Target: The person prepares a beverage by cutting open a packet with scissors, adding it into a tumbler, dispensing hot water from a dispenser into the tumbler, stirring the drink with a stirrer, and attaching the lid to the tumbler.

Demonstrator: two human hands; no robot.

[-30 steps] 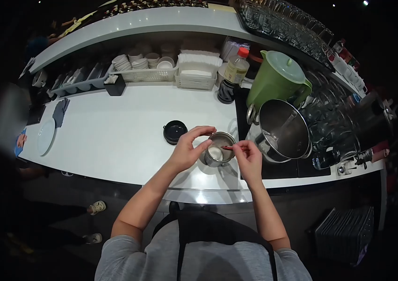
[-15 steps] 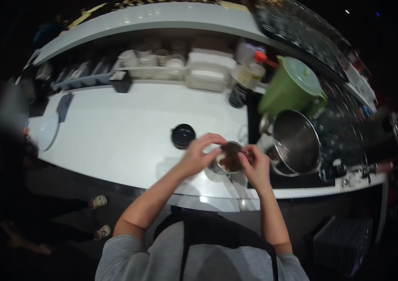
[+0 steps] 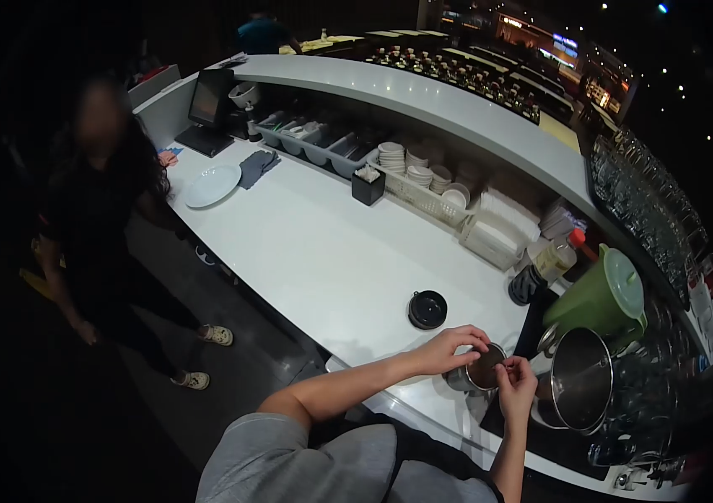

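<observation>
A small round metal pot (image 3: 484, 367) stands on the white counter, with brownish stuff visible inside. My left hand (image 3: 447, 349) reaches over its left side, fingers and thumb curled at the rim. My right hand (image 3: 517, 386) is at the right side of the opening, its fingertips pinched together. Whether a thin item lies between those fingertips is too small to tell. Left of the pot, apart from both hands, is a small round black dish or lid (image 3: 428, 309). A large steel container (image 3: 581, 381) stands just right of my right hand.
Behind the steel container stand a green lidded pitcher (image 3: 587, 298) and a red-capped bottle (image 3: 556, 258). Baskets of white cups (image 3: 419, 172), napkins (image 3: 503, 225) and a black holder (image 3: 368, 186) line the back. A plate (image 3: 212, 186) lies far left, near a standing person (image 3: 109, 218).
My view has swung left and up, bringing the person and the far counter into sight. Both hands stay at the metal pot with little change in their grip.
</observation>
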